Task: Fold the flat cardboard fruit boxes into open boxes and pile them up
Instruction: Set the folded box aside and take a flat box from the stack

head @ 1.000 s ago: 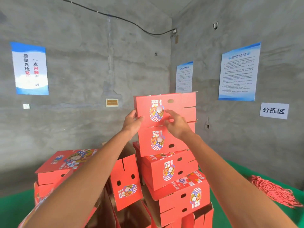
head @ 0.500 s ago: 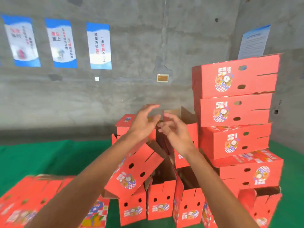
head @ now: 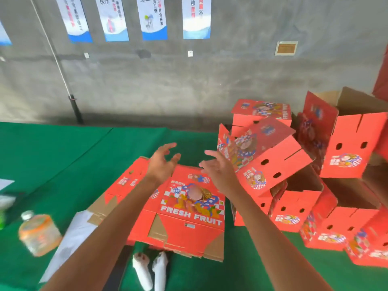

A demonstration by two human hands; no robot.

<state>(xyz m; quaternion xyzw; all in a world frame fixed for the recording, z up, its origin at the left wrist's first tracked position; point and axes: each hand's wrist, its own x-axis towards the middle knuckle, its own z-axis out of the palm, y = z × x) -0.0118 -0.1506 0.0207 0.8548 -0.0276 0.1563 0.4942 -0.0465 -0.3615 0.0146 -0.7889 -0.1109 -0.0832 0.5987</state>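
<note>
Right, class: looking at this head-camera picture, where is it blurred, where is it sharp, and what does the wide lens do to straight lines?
Head view: the bottle at lower left is smeared by motion blur; the wall posters are soft, their text hard to read; the FRESH FRUIT lettering on the flat box reads clearly; the cable on the wall leans, perhaps from the wide lens; lighting is even, without glare.

green floor (head: 63, 156), flat boxes (head: 184, 208), bottle (head: 38, 234)

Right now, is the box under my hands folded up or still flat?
Still flat. The box lies spread on the green mat, its flaps unfolded.
</note>
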